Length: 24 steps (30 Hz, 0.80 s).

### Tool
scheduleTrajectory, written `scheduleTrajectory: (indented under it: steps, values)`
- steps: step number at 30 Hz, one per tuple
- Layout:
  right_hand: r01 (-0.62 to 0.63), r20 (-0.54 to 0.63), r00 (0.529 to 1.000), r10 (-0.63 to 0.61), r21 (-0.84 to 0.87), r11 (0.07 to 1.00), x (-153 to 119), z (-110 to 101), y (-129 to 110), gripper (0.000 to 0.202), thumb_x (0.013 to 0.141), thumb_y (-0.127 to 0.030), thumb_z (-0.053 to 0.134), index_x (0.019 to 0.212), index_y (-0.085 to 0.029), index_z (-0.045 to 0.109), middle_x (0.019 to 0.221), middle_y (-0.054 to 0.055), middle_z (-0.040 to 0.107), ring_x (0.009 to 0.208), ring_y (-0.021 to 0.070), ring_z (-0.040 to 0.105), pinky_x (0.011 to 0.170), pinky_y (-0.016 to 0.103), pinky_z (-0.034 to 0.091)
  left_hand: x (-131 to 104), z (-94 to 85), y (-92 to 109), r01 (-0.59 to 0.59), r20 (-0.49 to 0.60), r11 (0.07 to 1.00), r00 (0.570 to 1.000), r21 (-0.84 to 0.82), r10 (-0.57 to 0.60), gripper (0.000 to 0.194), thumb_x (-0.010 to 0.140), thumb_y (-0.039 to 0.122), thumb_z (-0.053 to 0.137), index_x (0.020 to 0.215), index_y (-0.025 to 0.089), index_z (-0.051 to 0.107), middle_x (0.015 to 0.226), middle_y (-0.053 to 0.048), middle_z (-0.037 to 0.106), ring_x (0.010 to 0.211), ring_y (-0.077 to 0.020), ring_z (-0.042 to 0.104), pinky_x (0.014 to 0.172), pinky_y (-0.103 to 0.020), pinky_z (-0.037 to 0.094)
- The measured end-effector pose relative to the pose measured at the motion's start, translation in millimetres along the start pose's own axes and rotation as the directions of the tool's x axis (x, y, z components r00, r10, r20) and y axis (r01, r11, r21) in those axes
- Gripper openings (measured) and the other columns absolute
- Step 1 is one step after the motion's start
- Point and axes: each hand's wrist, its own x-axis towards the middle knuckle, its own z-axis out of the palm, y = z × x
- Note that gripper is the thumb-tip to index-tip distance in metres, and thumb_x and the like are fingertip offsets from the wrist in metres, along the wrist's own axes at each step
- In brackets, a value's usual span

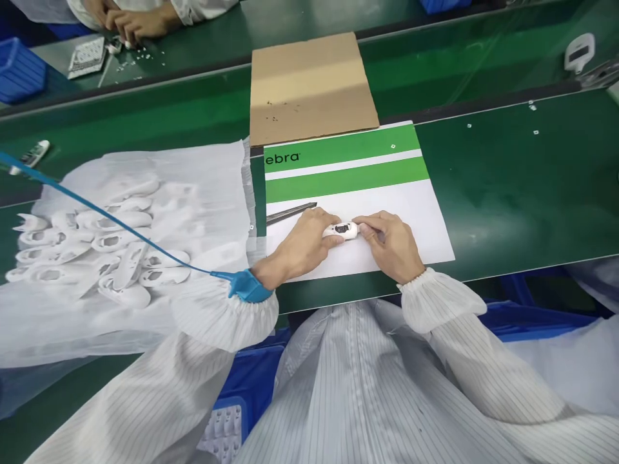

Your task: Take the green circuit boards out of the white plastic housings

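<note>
A small white plastic housing (344, 230) with a dark opening lies between my hands, over a white and green printed sheet (416, 219). My left hand (309, 240) pinches its left end between thumb and fingers. At its right end, my right hand (389, 241) has thumb and forefinger closed together; whether a tiny part sits between them is hidden. Dark tweezers (291, 212) lie on the sheet just behind my left hand. A blue wrist strap (250, 286) with a cord runs from my left wrist to the upper left.
Several white plastic shells (120, 241) lie on a white foam bag (207, 193) at left. A cardboard sheet (309, 90) bridges the green conveyor behind. Across it, a co-worker's hands (138, 22) handle small parts near a blue bin (22, 71). White devices rest on the belt.
</note>
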Motion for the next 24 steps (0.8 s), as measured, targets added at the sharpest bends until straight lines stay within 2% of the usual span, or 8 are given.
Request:
scheduleTrajectory:
  steps: [4, 9, 14, 17, 20, 24]
  values:
    - [-0.013, 0.014, 1.000, 0.013, 0.026, 1.000, 0, -1, -3, 0.028, 0.097, -0.033, 0.050, 0.110, -0.023, 0.073, 0.099, 0.005, 0.069, 0.091, 0.0218, 0.058, 0.082, 0.037, 0.046, 2, -5.8, 0, 0.032, 0.040, 0.999, 0.999, -0.021, -0.031, 0.033, 0.092, 0.030, 0.060, 0.122, 0.017, 0.063, 0.116, -0.008, 0.066, 0.113, -0.0257, 0.057, 0.102, -0.043, 0.044]
    - [0.024, -0.050, 0.998, -0.029, -0.086, 0.996, -4, 13, -10, 0.032, 0.096, -0.045, 0.053, 0.116, -0.029, 0.071, 0.104, 0.006, 0.066, 0.096, 0.0231, 0.055, 0.081, 0.038, 0.042, -3, -0.1, 5, 0.011, -0.042, 0.990, 0.999, -0.140, -0.017, 0.029, 0.093, 0.036, 0.058, 0.116, 0.019, 0.062, 0.115, -0.008, 0.065, 0.111, -0.0234, 0.057, 0.098, -0.041, 0.046]
    - [0.102, -0.149, 0.979, -0.141, -0.246, 0.964, -14, 32, -11, 0.030, 0.095, -0.040, 0.054, 0.120, -0.031, 0.068, 0.104, 0.006, 0.063, 0.093, 0.0229, 0.050, 0.072, 0.037, 0.032, -10, 13.7, 12, 0.035, -0.137, 0.978, 0.988, -0.205, -0.064, 0.037, 0.084, 0.040, 0.071, 0.113, 0.019, 0.061, 0.113, -0.007, 0.063, 0.110, -0.0229, 0.055, 0.099, -0.040, 0.047]
    - [0.102, -0.172, 0.973, -0.154, -0.279, 0.955, -16, 37, -10, 0.031, 0.091, -0.038, 0.059, 0.120, -0.033, 0.067, 0.103, 0.006, 0.062, 0.089, 0.0231, 0.048, 0.070, 0.036, 0.028, -10, 17.1, 15, 0.077, -0.157, 0.969, 0.981, -0.233, -0.115, 0.033, 0.086, 0.039, 0.070, 0.110, 0.019, 0.060, 0.111, -0.006, 0.062, 0.110, -0.0219, 0.054, 0.097, -0.038, 0.048]
    - [0.074, -0.148, 0.983, -0.112, -0.244, 0.967, -15, 36, -11, 0.029, 0.092, -0.033, 0.058, 0.119, -0.036, 0.068, 0.102, 0.005, 0.062, 0.086, 0.0219, 0.048, 0.070, 0.036, 0.028, -9, 14.9, 17, 0.126, -0.144, 0.948, 0.974, -0.292, -0.174, 0.030, 0.084, 0.039, 0.072, 0.103, 0.018, 0.060, 0.106, -0.006, 0.062, 0.106, -0.0223, 0.055, 0.095, -0.038, 0.048]
    - [0.080, -0.116, 0.987, -0.111, -0.244, 0.966, -14, 32, -13, 0.028, 0.095, -0.034, 0.053, 0.120, -0.036, 0.067, 0.102, 0.004, 0.063, 0.087, 0.0217, 0.050, 0.071, 0.037, 0.028, -5, 11.2, 18, 0.172, -0.121, 0.919, 0.966, -0.353, -0.228, 0.040, 0.080, 0.036, 0.077, 0.109, 0.018, 0.056, 0.111, -0.008, 0.061, 0.109, -0.0246, 0.055, 0.097, -0.042, 0.048]
